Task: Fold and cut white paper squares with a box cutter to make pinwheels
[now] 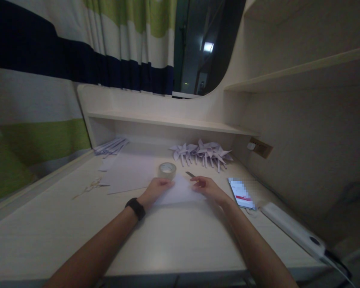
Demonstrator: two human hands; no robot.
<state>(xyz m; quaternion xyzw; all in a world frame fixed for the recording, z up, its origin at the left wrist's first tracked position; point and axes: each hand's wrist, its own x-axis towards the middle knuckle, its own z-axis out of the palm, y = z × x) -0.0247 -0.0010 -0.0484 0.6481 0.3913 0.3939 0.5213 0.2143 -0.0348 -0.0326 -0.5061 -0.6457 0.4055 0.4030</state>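
Observation:
A small white sheet of paper (180, 193) is between my hands, just above or on the desk. My left hand (156, 191), with a black watch on its wrist, pinches the sheet's upper left edge. My right hand (209, 189) has its fingers curled at the sheet's right edge, and they appear to grip it. Just beyond the left fingertips stands a roll of clear tape (167, 171). A thin grey blade-like strip (190, 174) lies near the right fingertips; its lower end is hidden by the hand.
Several paper pinwheels (208, 153) lie at the back. Larger white sheets (132, 170) and a bundle of paper strips (111, 146) are on the left, near a small tangled item (91, 186). A phone (241, 194) and a white power strip (294, 230) sit at right.

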